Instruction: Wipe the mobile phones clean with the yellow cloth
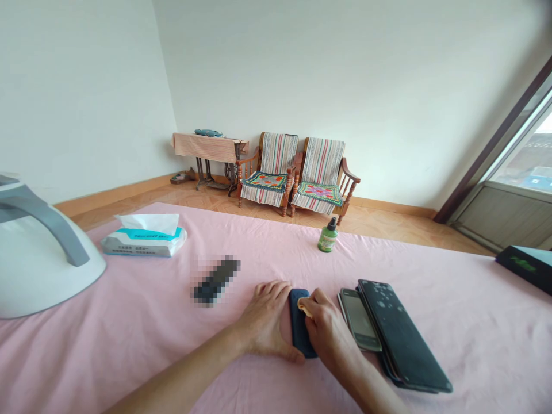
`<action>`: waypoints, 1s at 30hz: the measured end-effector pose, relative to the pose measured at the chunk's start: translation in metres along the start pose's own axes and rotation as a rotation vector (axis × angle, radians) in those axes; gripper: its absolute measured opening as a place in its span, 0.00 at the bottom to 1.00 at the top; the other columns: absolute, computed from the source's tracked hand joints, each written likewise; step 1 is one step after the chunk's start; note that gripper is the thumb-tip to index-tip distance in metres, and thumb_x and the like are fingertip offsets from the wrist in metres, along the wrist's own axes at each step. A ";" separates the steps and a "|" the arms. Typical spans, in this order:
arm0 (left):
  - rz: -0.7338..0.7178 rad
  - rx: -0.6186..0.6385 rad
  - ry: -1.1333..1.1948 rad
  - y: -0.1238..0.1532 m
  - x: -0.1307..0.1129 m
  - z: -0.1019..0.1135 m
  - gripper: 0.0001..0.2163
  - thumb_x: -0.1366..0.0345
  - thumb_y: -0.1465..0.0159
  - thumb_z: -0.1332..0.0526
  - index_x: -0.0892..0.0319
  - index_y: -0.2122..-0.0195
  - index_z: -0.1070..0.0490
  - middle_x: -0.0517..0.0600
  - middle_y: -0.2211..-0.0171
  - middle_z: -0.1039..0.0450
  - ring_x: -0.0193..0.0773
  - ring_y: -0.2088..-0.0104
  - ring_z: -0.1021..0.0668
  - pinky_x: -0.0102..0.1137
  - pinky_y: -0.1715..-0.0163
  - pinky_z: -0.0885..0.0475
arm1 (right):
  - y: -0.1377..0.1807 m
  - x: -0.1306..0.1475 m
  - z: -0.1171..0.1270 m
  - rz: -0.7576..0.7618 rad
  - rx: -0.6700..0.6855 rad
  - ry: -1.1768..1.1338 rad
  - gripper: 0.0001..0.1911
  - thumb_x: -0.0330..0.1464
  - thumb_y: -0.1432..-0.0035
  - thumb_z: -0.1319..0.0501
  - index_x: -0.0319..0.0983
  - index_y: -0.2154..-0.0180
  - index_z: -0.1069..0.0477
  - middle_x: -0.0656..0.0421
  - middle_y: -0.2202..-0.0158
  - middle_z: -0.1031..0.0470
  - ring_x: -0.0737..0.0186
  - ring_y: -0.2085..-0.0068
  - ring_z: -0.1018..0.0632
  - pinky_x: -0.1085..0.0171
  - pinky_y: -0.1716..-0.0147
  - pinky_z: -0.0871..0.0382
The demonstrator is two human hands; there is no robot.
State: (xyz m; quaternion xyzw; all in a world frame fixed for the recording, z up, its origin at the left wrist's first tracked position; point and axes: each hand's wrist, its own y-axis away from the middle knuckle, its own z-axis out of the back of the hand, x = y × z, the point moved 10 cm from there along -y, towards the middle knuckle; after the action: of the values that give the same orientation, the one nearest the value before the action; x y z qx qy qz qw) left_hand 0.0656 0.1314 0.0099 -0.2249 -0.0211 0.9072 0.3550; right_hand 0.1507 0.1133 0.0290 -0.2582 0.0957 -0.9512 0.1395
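A dark blue phone, or a phone-like slab with rounded corners, lies on the pink cloth. My left hand braces it from the left, fingertips at its upper end and thumb at its lower end. Pinched in the fingers of my right hand is a small yellowish cloth, pressed on the phone's upper face. Part of the phone's right side is hidden by that hand. Just to the right lie a grey phone and a long dark wallet-like case with worn spots.
A green spray bottle stands upright toward the far edge. On the left are a tissue pack, a blurred-out dark object and a large white appliance with a grey handle. A black box sits at far right.
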 end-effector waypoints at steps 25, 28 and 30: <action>0.014 0.005 0.012 0.001 0.001 0.001 0.50 0.40 0.62 0.33 0.57 0.40 0.48 0.58 0.40 0.42 0.58 0.41 0.39 0.48 0.42 0.48 | 0.011 0.003 -0.001 0.015 -0.016 0.052 0.21 0.14 0.54 0.50 0.38 0.65 0.28 0.55 0.64 0.33 0.59 0.62 0.31 0.66 0.62 0.37; 0.003 0.002 0.008 0.000 0.001 0.000 0.50 0.40 0.61 0.33 0.57 0.40 0.47 0.58 0.40 0.42 0.58 0.41 0.39 0.48 0.42 0.48 | 0.006 0.002 -0.002 0.018 -0.029 0.028 0.20 0.14 0.52 0.51 0.38 0.64 0.28 0.54 0.64 0.33 0.58 0.62 0.31 0.64 0.62 0.37; -0.004 -0.004 0.006 0.000 0.000 0.001 0.49 0.40 0.61 0.33 0.57 0.41 0.46 0.58 0.41 0.41 0.57 0.42 0.38 0.47 0.42 0.48 | -0.004 0.001 -0.002 0.023 -0.037 0.016 0.19 0.15 0.49 0.51 0.37 0.63 0.28 0.54 0.64 0.33 0.57 0.61 0.31 0.64 0.61 0.37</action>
State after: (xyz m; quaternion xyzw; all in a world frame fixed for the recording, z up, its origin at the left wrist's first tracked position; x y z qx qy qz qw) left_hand 0.0651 0.1312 0.0112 -0.2280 -0.0222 0.9058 0.3564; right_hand 0.1475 0.1170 0.0289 -0.2519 0.1175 -0.9496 0.1447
